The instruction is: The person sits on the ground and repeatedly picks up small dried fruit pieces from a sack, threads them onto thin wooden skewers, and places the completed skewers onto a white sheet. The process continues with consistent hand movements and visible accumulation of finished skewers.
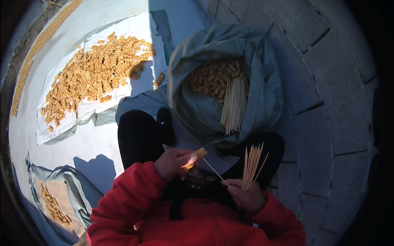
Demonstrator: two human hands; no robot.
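My left hand (174,164) is closed around a short tan cylindrical piece (200,153), whose end pokes out past the thumb. Another tan bit shows lower between the fingers. In my right hand (247,197) is a fanned bunch of pointed wooden skewers (251,168), tips up. One single skewer (215,171) slants from its thumb and finger up to the tan piece; whether its tip has gone in I cannot tell. Beyond my hands stands a grey-green cloth sack (184,96) with a rolled mouth. Inside lie many tan pieces (213,80) and a thick bundle of pale skewers (234,106).
At the left, a sunlit white sheet (141,30) carries a wide heap of skewered tan pieces (98,69). A smaller pile (55,207) lies on cloth at the lower left. My black-clad knees (137,131) flank the sack's near side. Grey paving (312,135) spreads to the right.
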